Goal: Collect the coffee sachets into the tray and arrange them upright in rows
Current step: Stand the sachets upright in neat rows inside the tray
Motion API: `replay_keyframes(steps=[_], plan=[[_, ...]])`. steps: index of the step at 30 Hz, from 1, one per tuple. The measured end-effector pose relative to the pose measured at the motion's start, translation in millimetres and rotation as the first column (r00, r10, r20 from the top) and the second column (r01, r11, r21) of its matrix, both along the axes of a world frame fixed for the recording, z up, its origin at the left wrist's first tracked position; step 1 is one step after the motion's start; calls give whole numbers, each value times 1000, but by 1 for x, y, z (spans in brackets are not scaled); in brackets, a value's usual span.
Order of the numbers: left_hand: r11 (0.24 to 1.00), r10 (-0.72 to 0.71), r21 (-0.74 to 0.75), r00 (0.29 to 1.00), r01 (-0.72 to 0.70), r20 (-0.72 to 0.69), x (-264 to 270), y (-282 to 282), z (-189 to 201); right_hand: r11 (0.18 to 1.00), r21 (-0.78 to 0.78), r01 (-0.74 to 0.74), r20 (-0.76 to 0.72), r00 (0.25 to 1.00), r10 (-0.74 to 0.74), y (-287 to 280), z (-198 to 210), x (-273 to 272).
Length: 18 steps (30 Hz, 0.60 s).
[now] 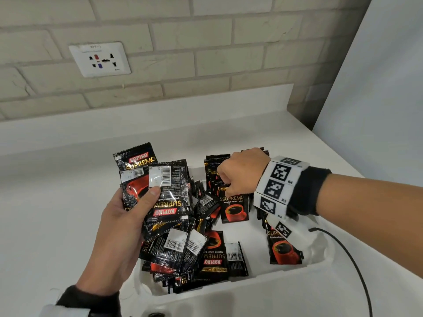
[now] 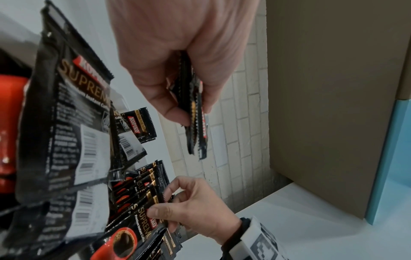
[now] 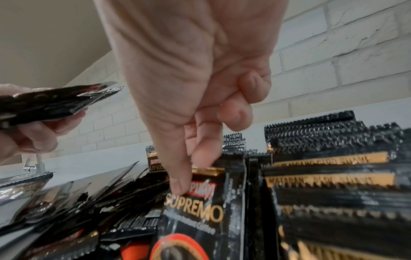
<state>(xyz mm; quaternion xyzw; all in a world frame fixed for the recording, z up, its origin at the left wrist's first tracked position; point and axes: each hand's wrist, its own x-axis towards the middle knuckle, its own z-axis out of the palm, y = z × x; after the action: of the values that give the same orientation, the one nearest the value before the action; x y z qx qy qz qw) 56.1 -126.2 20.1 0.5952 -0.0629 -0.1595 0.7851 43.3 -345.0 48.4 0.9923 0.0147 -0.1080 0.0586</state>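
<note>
**Both grips busy with coffee sachets at the tray**

Left grip first: my left hand (image 1: 119,227) is clamped on a bunch of sachets (image 1: 158,188), thumb on top and fingers under them. I hold the bunch up over the left side of the tray (image 1: 263,274). Some packs in the bunch face up and some show the white barcode side. From the left wrist camera I can see the thin edges of the packs squeezed between my thumb and fingers.

My right hand (image 1: 240,172) reaches down into the tray. Its thumb and first finger pinch the top edge of one upright sachet (image 1: 234,207). That pack stands with its red cup picture facing me. The other fingers of this grip are curled in. My right wrist wears a white band (image 1: 278,186) with black square marks on it.

Behind the pinched pack, more sachets stand upright in a row (image 3: 329,168) at the far right of the tray. On the left and near side of the tray, a loose pile of sachets (image 1: 194,255) lies flat and mixed up, some front up, some back up.

The tray is white and sits on a white bench (image 1: 57,197). A black cable (image 1: 352,259) lies on the bench to the right of the tray. A wall socket (image 1: 100,59) is on the brick wall behind.
</note>
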Motion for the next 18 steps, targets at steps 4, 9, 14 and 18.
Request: replay_keyframes(steps=[4,9,14,18], plan=[[1000,-18,15,1000,18,3,-3,-8,-1,998,60,36,62,997,-39,-3,10,-5],[998,-53,24,999,53,0,-8,-17,-4,778,610,148,62,970,-234,0,29,-15],[996,-89,-4,996,89,15,-13,-26,-4,373,888,269,-175,947,-268,15,25,-28],[998,-64,-29,997,63,-33,-15,-29,-6,219,944,245,-164,928,-334,14,28,-35]])
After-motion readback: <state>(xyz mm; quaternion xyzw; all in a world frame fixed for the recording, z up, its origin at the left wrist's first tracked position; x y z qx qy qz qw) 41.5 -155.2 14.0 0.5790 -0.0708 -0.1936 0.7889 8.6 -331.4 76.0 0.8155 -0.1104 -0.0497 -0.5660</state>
